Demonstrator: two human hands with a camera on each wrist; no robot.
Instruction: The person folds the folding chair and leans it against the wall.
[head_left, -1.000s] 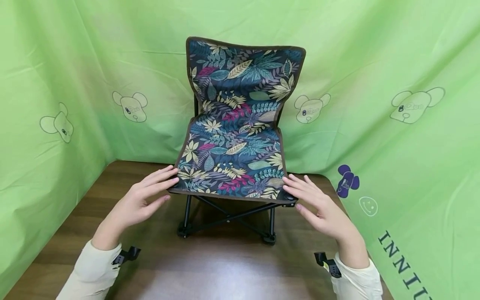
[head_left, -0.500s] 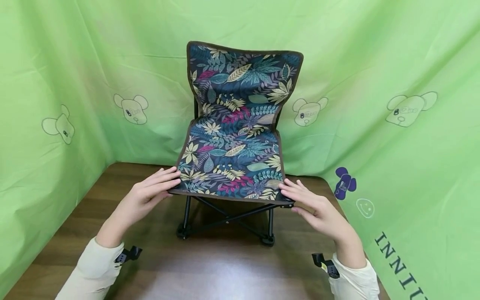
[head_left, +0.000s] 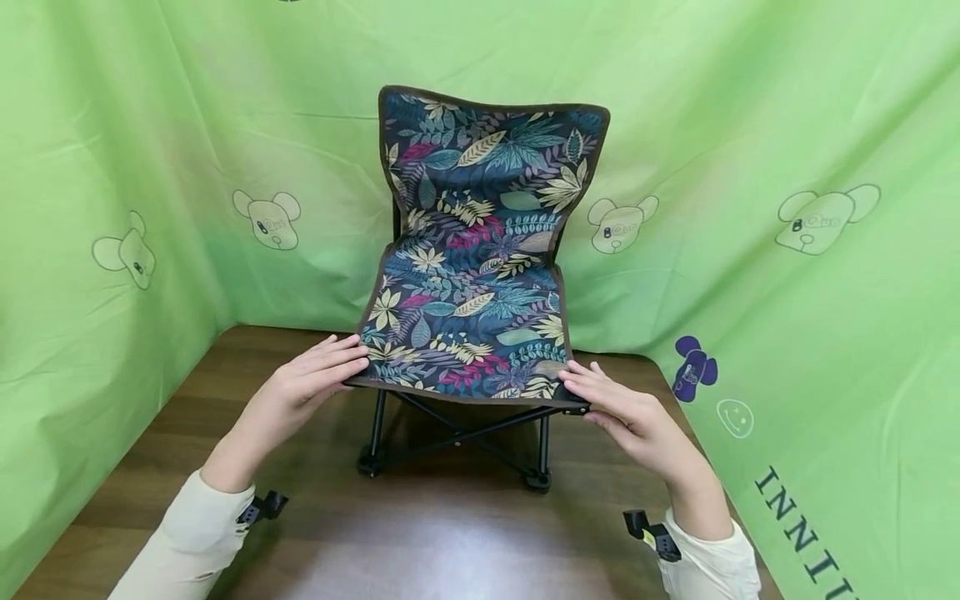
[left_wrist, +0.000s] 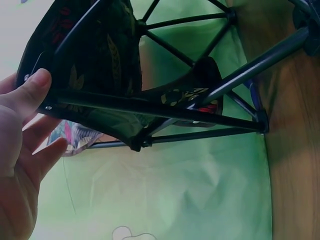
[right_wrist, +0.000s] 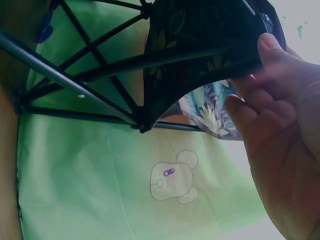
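Observation:
A small folding chair [head_left: 472, 300] with dark leaf-print fabric and a black crossed frame stands upright on the wooden table [head_left: 442, 542]. My left hand [head_left: 318, 379] holds the seat's front left corner, fingers lying on top of the fabric. From below, the left wrist view shows the left hand [left_wrist: 20, 145] with its thumb pressed under that corner of the chair [left_wrist: 110, 60]. My right hand [head_left: 615, 404] holds the front right corner the same way. In the right wrist view the right hand [right_wrist: 285, 145] has its thumb against the corner of the chair [right_wrist: 200, 45].
Green cloth [head_left: 787, 125] printed with cartoon bears hangs close behind the chair and along both sides of the table. Black camera clips [head_left: 262, 507] sit at both cream sleeves. Bare wood lies between me and the chair's feet [head_left: 536, 479].
Both hands have slid inward from beside the seat's front corners onto them, and the fingers now lie on the fabric edge. The chair has stayed in place.

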